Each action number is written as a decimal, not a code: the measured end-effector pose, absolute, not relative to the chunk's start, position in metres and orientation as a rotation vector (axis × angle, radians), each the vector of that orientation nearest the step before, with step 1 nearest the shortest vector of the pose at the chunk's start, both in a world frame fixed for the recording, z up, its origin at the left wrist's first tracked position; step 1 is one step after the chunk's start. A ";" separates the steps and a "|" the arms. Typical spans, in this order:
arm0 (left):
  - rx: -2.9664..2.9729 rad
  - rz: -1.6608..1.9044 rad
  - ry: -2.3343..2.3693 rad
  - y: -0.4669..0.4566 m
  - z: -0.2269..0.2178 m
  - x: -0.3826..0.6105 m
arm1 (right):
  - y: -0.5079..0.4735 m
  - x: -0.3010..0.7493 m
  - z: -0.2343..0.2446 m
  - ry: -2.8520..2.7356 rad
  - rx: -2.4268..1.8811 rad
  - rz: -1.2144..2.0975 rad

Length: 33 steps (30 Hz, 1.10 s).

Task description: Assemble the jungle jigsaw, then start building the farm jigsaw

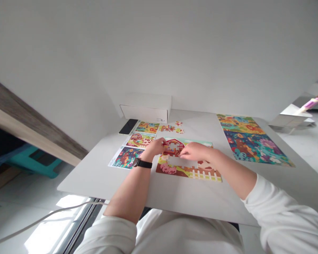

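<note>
A farm jigsaw puzzle lies partly assembled on the table, with a red barn, a pink pig and a white fence. Bare tabletop shows through a gap in its middle. My left hand, wearing a black watch, is at the puzzle's upper left edge with its fingers curled together; what lies under the fingertips is hidden. Over the gap, my right hand comes in from the right, fingertips pinched on a small reddish puzzle piece beside the barn. Several loose puzzle pieces lie beyond the puzzle.
At left lies a reference sheet with three pictures, next to a black phone. Behind them a white box stands by the wall. Two completed pictures cover the right side. Outside the table are a teal stool and a cable.
</note>
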<state>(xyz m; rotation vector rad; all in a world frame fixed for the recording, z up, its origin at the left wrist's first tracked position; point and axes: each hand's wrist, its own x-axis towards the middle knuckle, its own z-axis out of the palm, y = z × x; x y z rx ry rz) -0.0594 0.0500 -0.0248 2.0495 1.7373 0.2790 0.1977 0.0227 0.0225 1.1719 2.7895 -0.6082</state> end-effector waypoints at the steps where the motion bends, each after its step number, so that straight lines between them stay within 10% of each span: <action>1: 2.046 0.274 1.759 0.050 -0.025 -0.058 | 0.032 0.202 0.027 2.748 1.257 -0.680; 33: 1.876 0.871 1.844 0.039 -0.016 -0.040 | 0.238 0.179 -0.037 2.408 2.368 -0.535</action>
